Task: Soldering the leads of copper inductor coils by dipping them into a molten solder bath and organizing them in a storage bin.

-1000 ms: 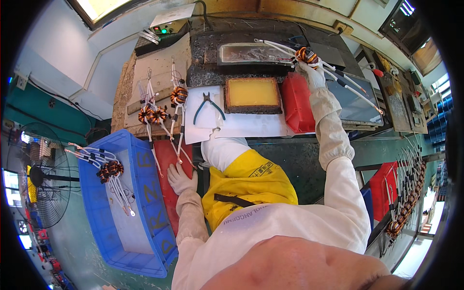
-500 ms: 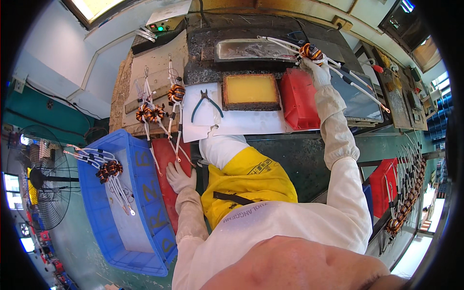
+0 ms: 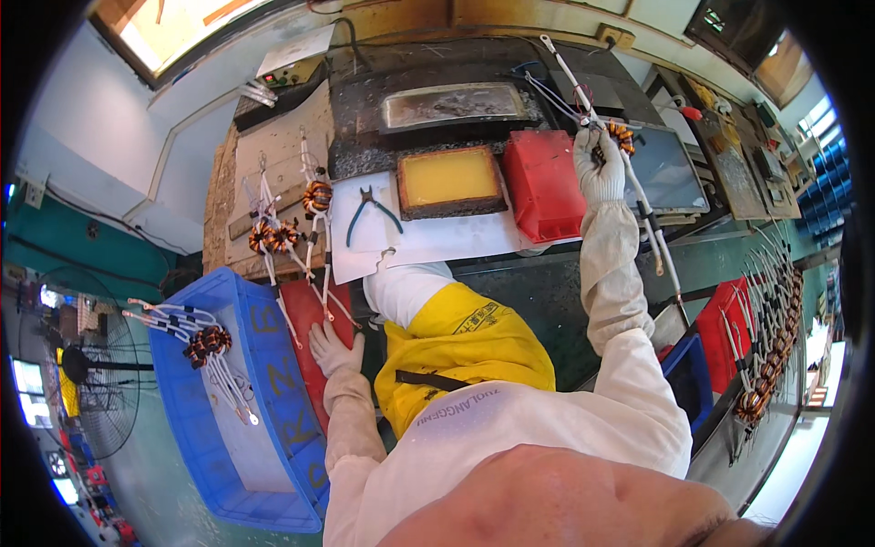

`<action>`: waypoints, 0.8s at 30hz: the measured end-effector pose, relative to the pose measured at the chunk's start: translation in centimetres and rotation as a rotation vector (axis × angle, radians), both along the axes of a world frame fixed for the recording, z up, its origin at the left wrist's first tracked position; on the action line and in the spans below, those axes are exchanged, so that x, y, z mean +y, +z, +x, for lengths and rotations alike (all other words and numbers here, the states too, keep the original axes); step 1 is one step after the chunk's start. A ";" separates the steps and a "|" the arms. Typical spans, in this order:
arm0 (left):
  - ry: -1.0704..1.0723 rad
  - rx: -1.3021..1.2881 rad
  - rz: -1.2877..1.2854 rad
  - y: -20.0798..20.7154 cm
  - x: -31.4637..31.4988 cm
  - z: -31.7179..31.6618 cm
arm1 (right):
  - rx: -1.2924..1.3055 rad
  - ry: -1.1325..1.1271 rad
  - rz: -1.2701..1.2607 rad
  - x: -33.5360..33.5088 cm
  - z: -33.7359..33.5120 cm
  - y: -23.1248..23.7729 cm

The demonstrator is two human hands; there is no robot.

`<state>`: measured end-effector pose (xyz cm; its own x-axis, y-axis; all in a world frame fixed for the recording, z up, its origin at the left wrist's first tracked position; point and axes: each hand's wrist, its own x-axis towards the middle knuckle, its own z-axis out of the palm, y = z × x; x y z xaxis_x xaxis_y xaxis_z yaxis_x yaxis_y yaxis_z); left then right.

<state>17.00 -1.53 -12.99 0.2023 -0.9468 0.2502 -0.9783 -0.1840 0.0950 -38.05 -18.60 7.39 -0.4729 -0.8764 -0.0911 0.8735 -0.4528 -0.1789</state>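
Note:
My right hand (image 3: pixel 599 166), in a white glove, is closed around the leads beside a wound toroidal coil (image 3: pixel 622 139). The coil's white sleeved leads reach up and down past the glove, their terminals bare. It is held above the right part of the bench, beside a dark flat panel (image 3: pixel 665 169). My left hand (image 3: pixel 335 350), gloved too, lies with its fingers apart on a red surface (image 3: pixel 305 314) beside the blue crate. Just beyond its fingertips hang lead ends of more toroidal coils (image 3: pixel 317 196), which lie at the bench's left side.
A metal trough (image 3: pixel 454 107) with a greyish surface sits at the back. Before it are a yellow-filled tray (image 3: pixel 451 179), a red bin (image 3: pixel 549 187) and cutting pliers (image 3: pixel 369 205) on white paper. The blue crate (image 3: pixel 305 428) holds a coil; several more coils (image 3: pixel 770 360) line the right.
My right hand has drawn the coil back from the trough's right end, and its leads have swung to a steeper slant. My left hand stays on the red surface. The view has shifted slightly.

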 end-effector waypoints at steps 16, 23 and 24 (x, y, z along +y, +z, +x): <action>-0.809 0.709 0.281 20.0 -5.3 -19.7 | -0.969 0.373 -0.366 11.8 3.5 2.1; -1.117 1.372 0.754 14.4 -5.9 -36.2 | -1.030 0.466 -0.416 14.5 7.6 1.8; -1.213 1.186 0.669 12.6 -6.5 -37.6 | -1.028 0.472 -0.411 14.7 8.1 1.6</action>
<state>-20.62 -8.05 -0.38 -0.8275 -0.5580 0.0621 -0.0628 0.2019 0.9774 -29.94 -3.89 9.00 0.0324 -0.9955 0.0893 0.6183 0.0902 0.7808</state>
